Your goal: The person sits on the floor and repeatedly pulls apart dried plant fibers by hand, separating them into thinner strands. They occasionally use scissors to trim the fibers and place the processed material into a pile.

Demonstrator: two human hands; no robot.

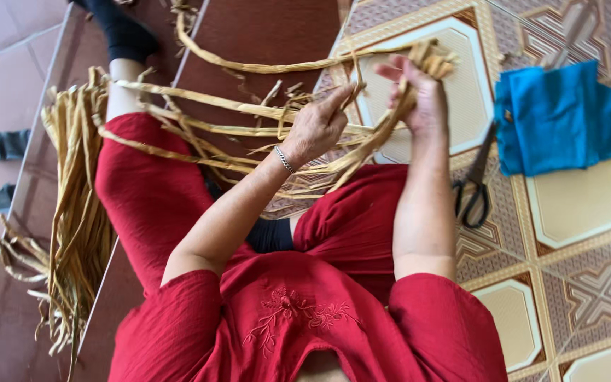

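We are gripping a bundle of flat, papery tan strips (373,138) in our right hand (419,99), fingers clenching around its frayed end at 1 o'clock. Our left hand (317,127), wearing a metal bracelet (284,159), is pinching single strips beside it. A long sheaf (72,212) is lying at 9 o'clock. Black scissors (475,187) and folded blue cloth (556,117) are resting on patterned tiles (588,283) at 3 o'clock.

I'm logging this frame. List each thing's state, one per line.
left hand: pinching dried strips
right hand: closed around a bunch of strips
dried straw strips: spread loose across the lap
strip bundle: lying on the step
scissors: shut, on the tiles
blue cloth: folded, lying flat
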